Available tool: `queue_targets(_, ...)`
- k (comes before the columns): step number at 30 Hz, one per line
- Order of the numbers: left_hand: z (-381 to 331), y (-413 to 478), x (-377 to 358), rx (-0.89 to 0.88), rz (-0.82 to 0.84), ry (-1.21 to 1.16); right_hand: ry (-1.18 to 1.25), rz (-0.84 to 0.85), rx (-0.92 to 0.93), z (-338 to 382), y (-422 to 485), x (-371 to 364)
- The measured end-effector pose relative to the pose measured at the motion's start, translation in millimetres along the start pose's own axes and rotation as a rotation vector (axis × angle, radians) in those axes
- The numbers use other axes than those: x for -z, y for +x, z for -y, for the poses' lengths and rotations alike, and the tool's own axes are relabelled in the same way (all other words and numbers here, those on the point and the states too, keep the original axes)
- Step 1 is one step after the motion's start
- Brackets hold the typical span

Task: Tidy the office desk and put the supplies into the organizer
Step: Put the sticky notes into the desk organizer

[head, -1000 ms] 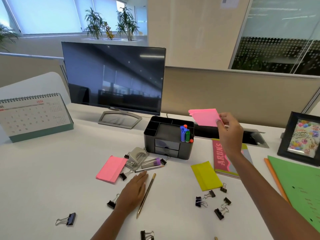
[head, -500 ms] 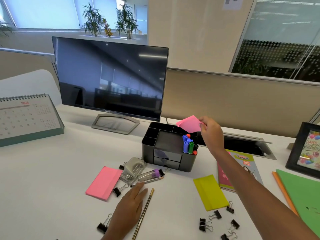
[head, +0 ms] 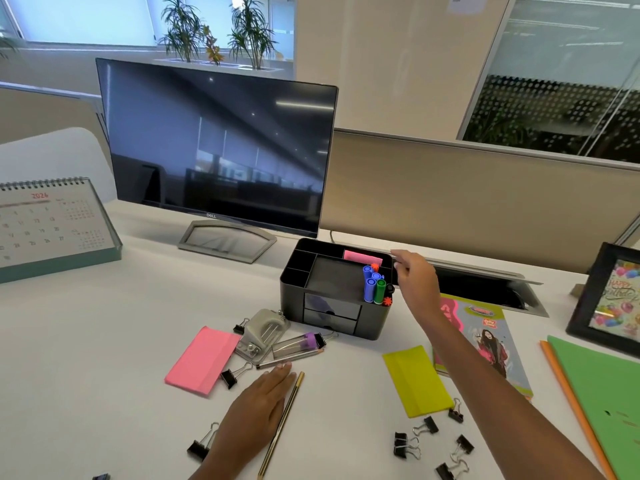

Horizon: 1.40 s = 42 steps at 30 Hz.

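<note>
plainly, the pink sticky-note pad (head: 362, 257) sat in the back compartment of the black organizer (head: 294, 301), at 12 o'clock from the markers (head: 373, 287). the right hand (head: 414, 278) hovered just beside the organizer at its 3 o'clock, fingers loose, empty. the left hand (head: 256, 403) lay flat on the desk (head: 86, 341) at 7 o'clock.

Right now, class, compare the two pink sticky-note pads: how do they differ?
The stowed pink pad sits in the organizer, in a back compartment, partly hidden. The loose pink pad lies flat on the desk, fully visible, beside the hole punch. Both look the same pink.
</note>
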State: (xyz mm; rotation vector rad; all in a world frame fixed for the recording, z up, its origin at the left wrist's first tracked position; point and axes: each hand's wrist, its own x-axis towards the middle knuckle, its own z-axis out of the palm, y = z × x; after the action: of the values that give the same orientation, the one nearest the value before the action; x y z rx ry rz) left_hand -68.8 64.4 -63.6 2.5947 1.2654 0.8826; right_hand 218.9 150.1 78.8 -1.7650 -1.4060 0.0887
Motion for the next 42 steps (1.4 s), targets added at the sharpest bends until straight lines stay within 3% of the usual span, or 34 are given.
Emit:
queue_targets(5, -0.9, 0.3, 1.4, -0.014, -0.005, 0.063, 0.093, -0.019, -0.129, -26.8, -50.5, 24.4)
queue_targets(7, -0.5, -0.1, 0.2, -0.016, -0.026, 0.076, 0.053, 0.151, -0.184, -42.9, -69.2, 30.7)
queue_targets(11, -0.5, -0.1, -0.8, 0.002, -0.005, 0.063, -0.23, 0.736, -0.138, -58.2, -88.5, 38.2)
queue_targets(14, -2.5, 0.1, 3.0, 0.035, 0.037, 0.007, -0.414, 0.922, -0.105, -52.4, -89.1, 38.9)
queue_targets(21, -3.0, 0.2, 2.7, 0.012, -0.016, 0.041, -0.664, 0.917, -0.004, -44.0, -75.2, 31.4)
queue_targets(28, -2.5, 0.8, 2.8, 0.03, 0.003, 0.005, -0.758, 0.856, 0.016, -43.0, -67.2, 27.6)
queue_targets(39, -2.3, -0.4, 1.1, 0.011, -0.02, 0.037, -0.22, 0.711, -0.147, -34.9, -32.4, 64.1)
queue_targets(42, -3.2, 0.3, 1.1, 0.036, 0.016, 0.034, -0.223, 0.595, -0.144, -19.3, -8.3, 85.0)
